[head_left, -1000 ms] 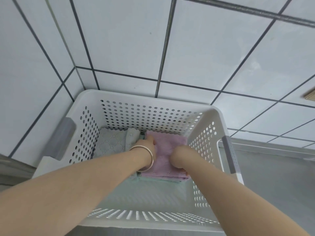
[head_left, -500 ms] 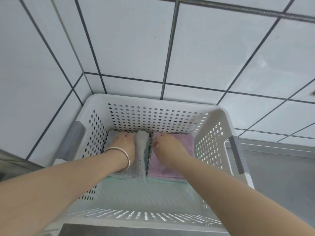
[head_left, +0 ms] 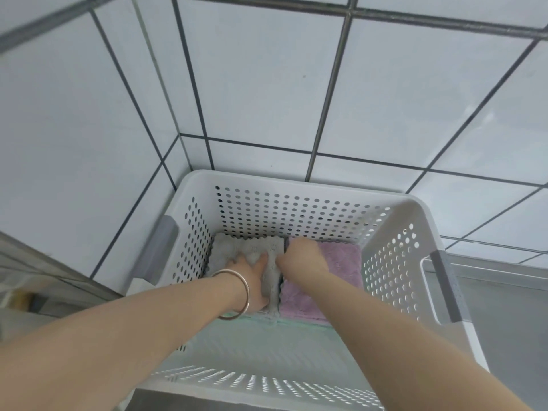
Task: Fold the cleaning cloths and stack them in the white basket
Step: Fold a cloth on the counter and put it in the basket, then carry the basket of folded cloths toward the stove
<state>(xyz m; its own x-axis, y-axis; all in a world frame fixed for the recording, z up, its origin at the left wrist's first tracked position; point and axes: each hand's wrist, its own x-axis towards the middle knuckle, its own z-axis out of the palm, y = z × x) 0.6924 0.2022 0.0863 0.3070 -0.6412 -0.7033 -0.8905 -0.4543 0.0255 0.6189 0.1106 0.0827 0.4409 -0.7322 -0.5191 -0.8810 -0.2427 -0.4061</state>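
The white perforated basket (head_left: 296, 180) stands in a tiled corner. At its back left lies a folded grey cloth (head_left: 228, 247), with a folded pink cloth (head_left: 341, 262) beside it on the right. A pale green cloth edge (head_left: 296, 323) shows under both. My left hand (head_left: 252, 277), with a metal bangle on the wrist, presses down on the grey cloth. My right hand (head_left: 302, 256) rests at the seam between the two cloths, on the pink cloth's left edge. Its fingertips are hidden in the gap.
Grey handles sit on the basket's left side (head_left: 160, 247) and right side (head_left: 444, 286). White tiled walls (head_left: 267, 84) close in behind and to the left. A steel counter (head_left: 504, 321) runs to the right of the basket.
My left hand left the pink cloth's edge and came to rest on the grey cloth. My right hand slid left along the pink cloth to the seam. The view rose.
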